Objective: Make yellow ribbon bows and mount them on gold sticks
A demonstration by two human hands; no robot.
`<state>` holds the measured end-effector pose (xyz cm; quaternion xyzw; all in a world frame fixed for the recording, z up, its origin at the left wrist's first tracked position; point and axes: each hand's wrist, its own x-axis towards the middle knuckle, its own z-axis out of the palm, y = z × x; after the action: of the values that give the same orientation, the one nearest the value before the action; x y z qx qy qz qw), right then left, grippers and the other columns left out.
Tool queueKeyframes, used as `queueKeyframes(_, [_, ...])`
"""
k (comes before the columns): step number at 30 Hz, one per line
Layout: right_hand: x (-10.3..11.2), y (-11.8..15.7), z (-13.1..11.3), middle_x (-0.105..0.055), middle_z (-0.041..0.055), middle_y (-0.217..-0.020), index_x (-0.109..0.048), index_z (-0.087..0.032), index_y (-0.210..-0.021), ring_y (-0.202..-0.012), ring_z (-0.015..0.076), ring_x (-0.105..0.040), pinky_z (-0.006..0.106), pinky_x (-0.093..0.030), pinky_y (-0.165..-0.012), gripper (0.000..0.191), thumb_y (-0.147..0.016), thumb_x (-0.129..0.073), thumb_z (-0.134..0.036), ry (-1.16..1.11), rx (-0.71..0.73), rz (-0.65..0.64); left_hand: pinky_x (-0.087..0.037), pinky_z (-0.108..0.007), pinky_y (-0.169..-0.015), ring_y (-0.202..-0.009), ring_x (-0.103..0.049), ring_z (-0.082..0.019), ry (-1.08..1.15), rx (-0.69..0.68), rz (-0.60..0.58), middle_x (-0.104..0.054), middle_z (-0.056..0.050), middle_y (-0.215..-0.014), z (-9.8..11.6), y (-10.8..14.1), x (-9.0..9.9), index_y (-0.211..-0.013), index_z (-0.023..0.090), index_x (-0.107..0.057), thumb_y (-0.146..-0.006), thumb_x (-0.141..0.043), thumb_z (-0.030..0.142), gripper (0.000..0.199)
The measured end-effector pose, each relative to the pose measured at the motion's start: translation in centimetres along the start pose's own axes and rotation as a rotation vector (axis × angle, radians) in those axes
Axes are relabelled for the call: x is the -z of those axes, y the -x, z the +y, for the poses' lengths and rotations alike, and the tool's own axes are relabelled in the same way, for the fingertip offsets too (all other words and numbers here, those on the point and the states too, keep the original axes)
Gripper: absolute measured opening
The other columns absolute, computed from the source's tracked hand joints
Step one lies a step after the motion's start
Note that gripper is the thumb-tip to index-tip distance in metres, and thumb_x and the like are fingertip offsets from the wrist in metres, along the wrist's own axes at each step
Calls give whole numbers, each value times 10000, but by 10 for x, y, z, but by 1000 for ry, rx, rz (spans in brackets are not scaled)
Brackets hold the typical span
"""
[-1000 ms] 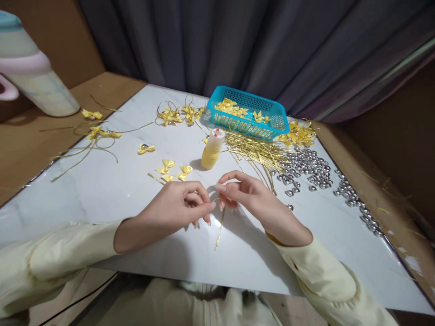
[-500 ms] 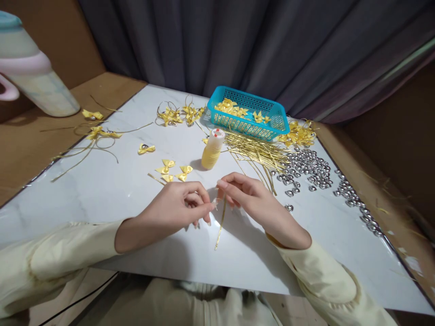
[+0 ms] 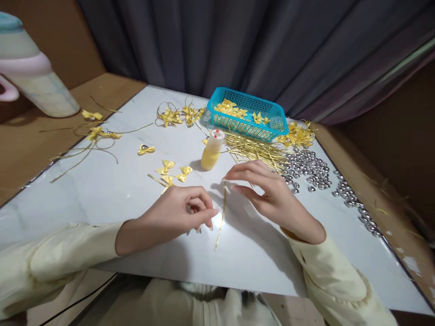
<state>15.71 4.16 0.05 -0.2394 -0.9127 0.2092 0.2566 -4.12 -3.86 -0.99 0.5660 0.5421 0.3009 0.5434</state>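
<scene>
My left hand (image 3: 185, 208) is closed in a pinch near the table's front middle; what lies between its fingertips is too small to make out. To its right my right hand (image 3: 268, 190) is raised with its fingers apart and holds nothing. Between them a gold tie strip (image 3: 220, 222) lies on the white table. Just beyond my left hand are several yellow bows (image 3: 184, 173). A yellow glue bottle (image 3: 212, 150) stands upright behind both hands. Past my right hand lies a pile of gold ties (image 3: 258, 148).
A blue basket (image 3: 248, 112) with yellow bows stands at the back. Silver heart pieces (image 3: 311, 167) are scattered at the right. Bows with cords (image 3: 102, 133) lie at the left, near a large tumbler (image 3: 37, 72). More yellow bows (image 3: 299, 134) lie right of the basket.
My right hand has moved away to the right from my left hand, and its fingers have opened. My left hand has stayed nearly in place, still pinched.
</scene>
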Motion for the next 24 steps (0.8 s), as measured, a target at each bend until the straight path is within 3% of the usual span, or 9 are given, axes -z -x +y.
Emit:
queueKeyframes(5, [1,0,-8,-620,69,-986,-639,-189,-959,-944,195,-481,360,-421,-840,189,-869,-527,-65,-112,104,-142,-446,-181,-501,-511,-554,-85,36,-13,-54,-685,21,-617,-2,1,0,-702,172,-595,-785,-626,305,160])
queueKeyframes(24, [-2,1,-13,-601,67,-872,-633,-170,-870,-933,202,-466,374,-405,-822,195,-854,-500,-29,-203,152,-173,-430,-191,-493,-506,-549,-89,81,23,-72,-683,24,-618,0,0,-1,-696,181,-601,-770,-629,284,130])
